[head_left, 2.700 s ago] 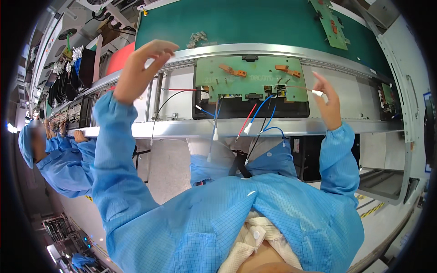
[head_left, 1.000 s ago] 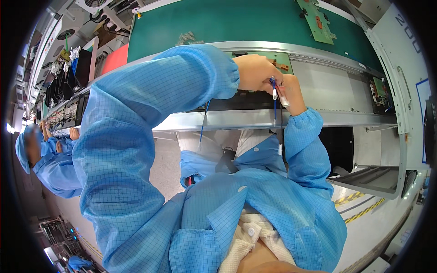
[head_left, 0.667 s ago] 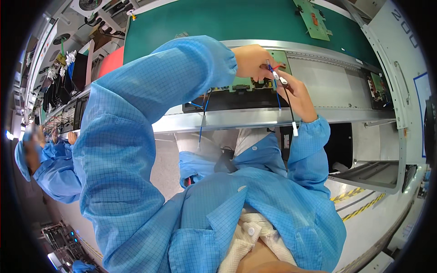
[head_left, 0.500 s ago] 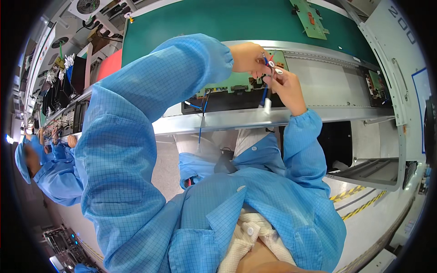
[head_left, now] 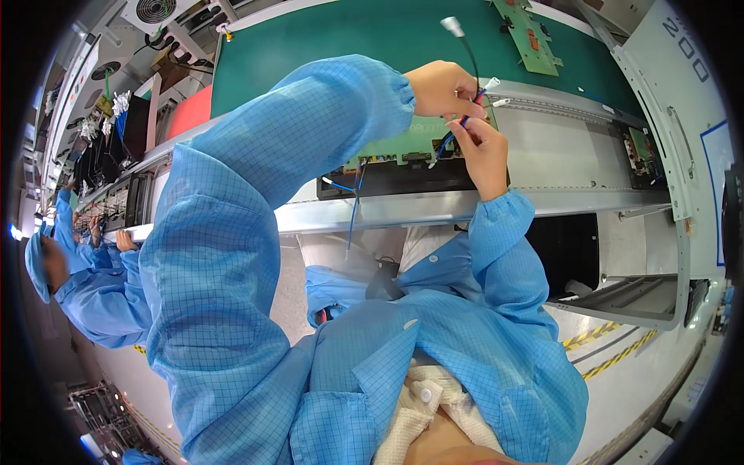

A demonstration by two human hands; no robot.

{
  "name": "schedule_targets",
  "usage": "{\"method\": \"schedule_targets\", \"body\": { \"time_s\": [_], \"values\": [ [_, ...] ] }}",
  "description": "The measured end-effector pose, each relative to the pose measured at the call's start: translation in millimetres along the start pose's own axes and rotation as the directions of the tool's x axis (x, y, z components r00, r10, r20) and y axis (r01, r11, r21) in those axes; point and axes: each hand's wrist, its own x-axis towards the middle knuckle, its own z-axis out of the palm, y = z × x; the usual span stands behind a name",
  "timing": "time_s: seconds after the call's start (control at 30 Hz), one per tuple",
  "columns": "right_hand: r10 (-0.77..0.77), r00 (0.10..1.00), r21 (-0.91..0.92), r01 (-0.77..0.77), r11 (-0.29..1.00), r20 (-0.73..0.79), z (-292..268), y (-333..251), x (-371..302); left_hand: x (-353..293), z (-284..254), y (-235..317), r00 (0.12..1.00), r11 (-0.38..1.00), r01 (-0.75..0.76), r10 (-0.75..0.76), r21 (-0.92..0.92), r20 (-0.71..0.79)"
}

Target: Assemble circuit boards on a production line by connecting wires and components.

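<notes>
Above the near rail, my left hand (head_left: 444,90) and my right hand (head_left: 485,154) meet with closed fingers on a wire harness (head_left: 464,121) of black, blue and red wires. From the harness a black wire reaches toward the far side, ending in a white connector (head_left: 452,28). Smaller white terminals stick out just right of my left fingers. Below the hands lies a green circuit board (head_left: 399,148) in a black tray (head_left: 403,183); my left hand and sleeve cover part of it. A blue wire (head_left: 354,211) hangs from the tray's left part over the rail.
A metal rail (head_left: 372,205) runs along the near side of the line. Beyond it is a green mat (head_left: 325,35) with another circuit board (head_left: 528,39). A third board (head_left: 640,147) sits at the right. A co-worker in blue (head_left: 101,291) works at far left.
The white connector that hung below my hands now points away at the far end of a black wire. My left hand has shifted slightly right and away; my right hand stays close to it.
</notes>
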Motion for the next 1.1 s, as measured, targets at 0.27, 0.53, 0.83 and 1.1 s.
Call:
{"method": "schedule_targets", "body": {
  "time_s": [0.27,0.53,0.83,1.1],
  "values": [
    [0.033,0.999,0.144,-0.029,0.989,-0.031,-1,12,-29,13,11,22,0.978,0.994,-0.105,0.098,0.027,0.182],
    [0.186,0.982,0.168,-0.18,0.969,-0.018,-12,14,-32,48,21,27,0.946,0.986,0.01,-0.063,0.164,0.319],
    [0.19,0.98,-0.29,-0.199,0.936,-0.061,-24,10,-31,77,39,5,0.874,0.939,0.3,-0.201,-0.166,0.442],
    [0.18,0.982,-0.587,-0.178,0.79,-0.055,-30,7,-9,96,34,-4,0.927,0.97,0.239,-0.212,-0.051,0.309]
  ]
}}
